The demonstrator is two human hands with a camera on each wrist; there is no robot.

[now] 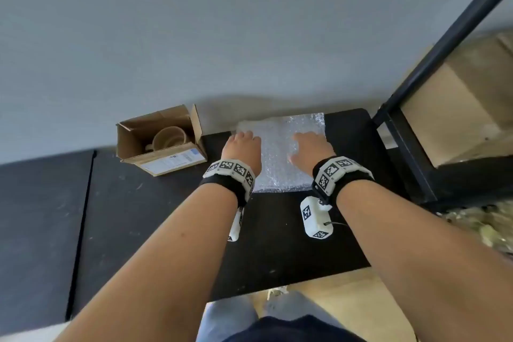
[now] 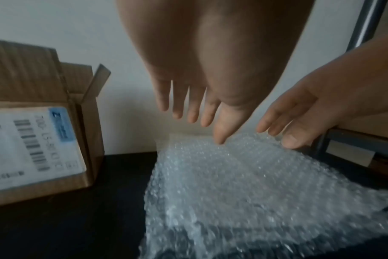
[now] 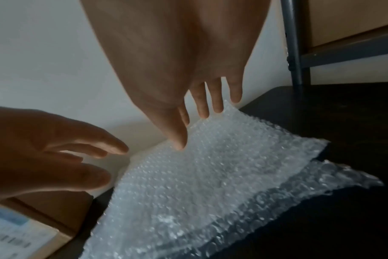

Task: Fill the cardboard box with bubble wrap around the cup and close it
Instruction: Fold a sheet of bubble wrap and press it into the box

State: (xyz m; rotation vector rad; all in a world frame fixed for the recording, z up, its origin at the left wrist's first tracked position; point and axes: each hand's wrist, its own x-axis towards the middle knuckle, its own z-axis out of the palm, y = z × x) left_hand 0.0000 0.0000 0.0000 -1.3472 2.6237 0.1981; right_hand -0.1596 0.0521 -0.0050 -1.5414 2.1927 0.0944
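Bubble wrap (image 1: 280, 153): a flat sheet on the black tabletop (image 1: 277, 244), straight ahead of me, its far edge by the wall; in the wrist views it seems to lie in more than one layer.
Left hand (image 1: 242, 150): fingers straight and spread, holding nothing, over the sheet's left edge near the far corner; I cannot tell whether it touches.
Right hand (image 1: 312, 148): fingers loosely extended, gripping nothing, tips at the sheet's right half.
Cardboard box (image 1: 162, 139): to the left of the sheet, flaps open, label on its near side; nearer my left hand.
Cup (image 1: 169, 138): inside the box.
Deciding relation: I judge the sheet must travel leftward, from under both hands to the box.
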